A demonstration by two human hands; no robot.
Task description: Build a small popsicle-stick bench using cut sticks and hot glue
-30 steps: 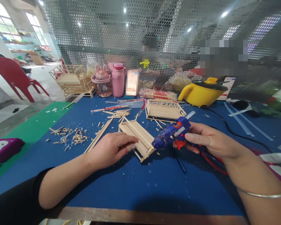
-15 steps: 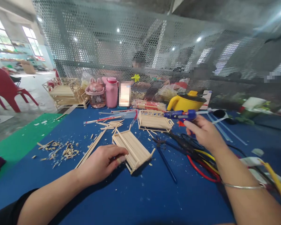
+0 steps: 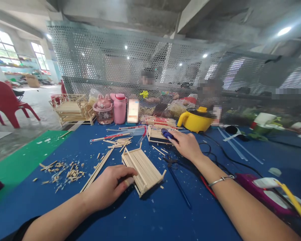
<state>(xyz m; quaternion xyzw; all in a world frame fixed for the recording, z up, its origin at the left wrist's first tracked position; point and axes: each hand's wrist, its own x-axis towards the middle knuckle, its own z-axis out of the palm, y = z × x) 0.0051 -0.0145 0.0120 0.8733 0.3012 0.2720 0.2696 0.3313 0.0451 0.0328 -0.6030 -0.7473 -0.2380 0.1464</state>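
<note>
My left hand point(image 3: 112, 185) pinches the near left edge of a small wooden-stick model point(image 3: 144, 167), a slatted platform with rails lying tilted on the blue table. My right hand point(image 3: 187, 144) is wrapped round a blue glue gun point(image 3: 166, 133), whose front part is hidden by the hand and by blur. Behind the glue gun stands a second stick model point(image 3: 153, 135), partly covered by that hand. Blue-handled pliers point(image 3: 179, 185) lie between the first model and my right forearm.
Loose sticks point(image 3: 99, 167) and cut scraps point(image 3: 74, 172) lie on the left. At the back stand finished stick models point(image 3: 71, 108), a pink bottle point(image 3: 119, 108) and a yellow pot point(image 3: 195, 121). Cables and a purple power strip point(image 3: 261, 192) lie right. A perforated screen point(image 3: 102, 60) closes the back.
My right hand has swung left and inward with the glue gun, now in front of the second stick model. My left hand keeps its hold, and the view has tipped slightly upward.
</note>
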